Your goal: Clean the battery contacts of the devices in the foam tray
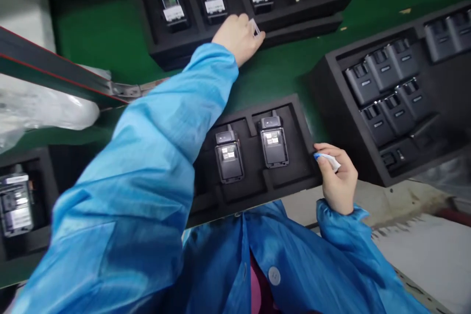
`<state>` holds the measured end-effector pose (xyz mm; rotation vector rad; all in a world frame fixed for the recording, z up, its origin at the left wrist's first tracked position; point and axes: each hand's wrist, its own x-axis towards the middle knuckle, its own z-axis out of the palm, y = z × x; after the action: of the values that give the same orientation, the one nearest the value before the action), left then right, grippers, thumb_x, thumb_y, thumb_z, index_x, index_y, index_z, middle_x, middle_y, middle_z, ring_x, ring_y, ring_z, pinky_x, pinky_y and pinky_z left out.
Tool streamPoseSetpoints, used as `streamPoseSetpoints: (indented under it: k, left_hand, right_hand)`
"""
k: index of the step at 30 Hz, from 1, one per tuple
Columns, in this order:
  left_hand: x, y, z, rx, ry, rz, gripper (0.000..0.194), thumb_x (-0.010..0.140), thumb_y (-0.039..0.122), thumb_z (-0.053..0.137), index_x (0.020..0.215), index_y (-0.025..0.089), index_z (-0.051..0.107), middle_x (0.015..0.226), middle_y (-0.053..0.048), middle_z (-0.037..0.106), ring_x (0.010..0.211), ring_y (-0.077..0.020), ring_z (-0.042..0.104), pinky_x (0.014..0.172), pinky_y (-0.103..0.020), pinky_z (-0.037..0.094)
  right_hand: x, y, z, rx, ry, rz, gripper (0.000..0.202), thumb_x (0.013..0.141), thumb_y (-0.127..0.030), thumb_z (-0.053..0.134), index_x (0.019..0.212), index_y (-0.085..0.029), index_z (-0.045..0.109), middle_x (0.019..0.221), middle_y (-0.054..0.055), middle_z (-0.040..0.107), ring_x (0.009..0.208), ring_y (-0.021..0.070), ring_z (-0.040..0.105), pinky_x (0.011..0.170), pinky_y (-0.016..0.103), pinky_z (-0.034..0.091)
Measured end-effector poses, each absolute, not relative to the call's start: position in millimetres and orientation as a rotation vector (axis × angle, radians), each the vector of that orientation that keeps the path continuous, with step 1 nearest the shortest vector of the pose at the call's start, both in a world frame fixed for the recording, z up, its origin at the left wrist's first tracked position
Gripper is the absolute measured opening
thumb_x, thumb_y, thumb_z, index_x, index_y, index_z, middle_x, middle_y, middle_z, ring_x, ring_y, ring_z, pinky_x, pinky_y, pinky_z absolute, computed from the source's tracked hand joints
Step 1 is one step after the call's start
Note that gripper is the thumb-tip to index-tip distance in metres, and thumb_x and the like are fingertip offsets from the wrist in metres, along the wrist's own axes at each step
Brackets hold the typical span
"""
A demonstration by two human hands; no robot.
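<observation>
My left hand [239, 37] reaches far forward in a blue sleeve and rests on the front edge of a black foam tray [176, 51] holding several black devices with labelled screens; a small clear piece sits at its fingertips. My right hand [336, 176] pinches a small white and blue item [327, 159] at the right edge of a nearer black foam tray [290, 176]. That tray holds two black devices [228, 155] [274, 141] lying face up.
At the right stands a black tray [331, 103] with several dark battery-like blocks. Another tray with a device [15, 203] sits at the lower left. A green belt [99, 34] runs under the trays. Clear plastic wrap [40, 108] lies left.
</observation>
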<state>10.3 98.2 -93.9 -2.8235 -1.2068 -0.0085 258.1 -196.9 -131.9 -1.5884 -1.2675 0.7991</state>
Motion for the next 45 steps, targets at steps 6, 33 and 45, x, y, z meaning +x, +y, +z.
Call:
streamPoseSetpoints:
  k: [6,33,45]
  left_hand:
    - [0.4,76.6,-78.2,-2.865,-1.036,0.072,0.049,0.099,0.010,0.012,0.107,-0.013,0.054,0.107,-0.026,0.058,0.117,-0.0344,0.047,0.083,-0.052,0.033]
    - [32.7,-177.6,-106.6,-2.955,-1.474,-0.330,0.014,0.085,0.012,0.051,0.089,0.016,0.064,0.063,-0.002,0.057,0.058,-0.0197,0.058,0.045,-0.033,0.039]
    - [47.6,-180.1,-117.9,-2.986,-1.590,-0.466,0.019,0.086,0.007,0.040,0.088,0.018,0.056,0.058,-0.001,0.053,0.051,-0.0181,0.057,0.041,-0.026,0.029]
  right_hand:
    - [249.8,-182.8,-113.8,-1.556,-1.325,0.812,0.010,0.087,-0.030,0.062,0.088,-0.020,0.063,0.098,0.008,0.064,0.096,0.0215,0.062,0.089,0.041,0.048]
    - [195.1,-111.0,-89.6,-1.297,-2.719,0.236,0.015,0.088,-0.010,0.049,0.092,-0.016,0.063,0.091,0.008,0.059,0.081,0.0196,0.047,0.073,0.034,0.042]
    - [179.9,-101.5,-73.9,-1.228,-3.022,0.065,0.016,0.084,-0.005,0.048,0.082,-0.016,0.059,0.077,0.004,0.053,0.072,0.0182,0.043,0.067,0.032,0.037]
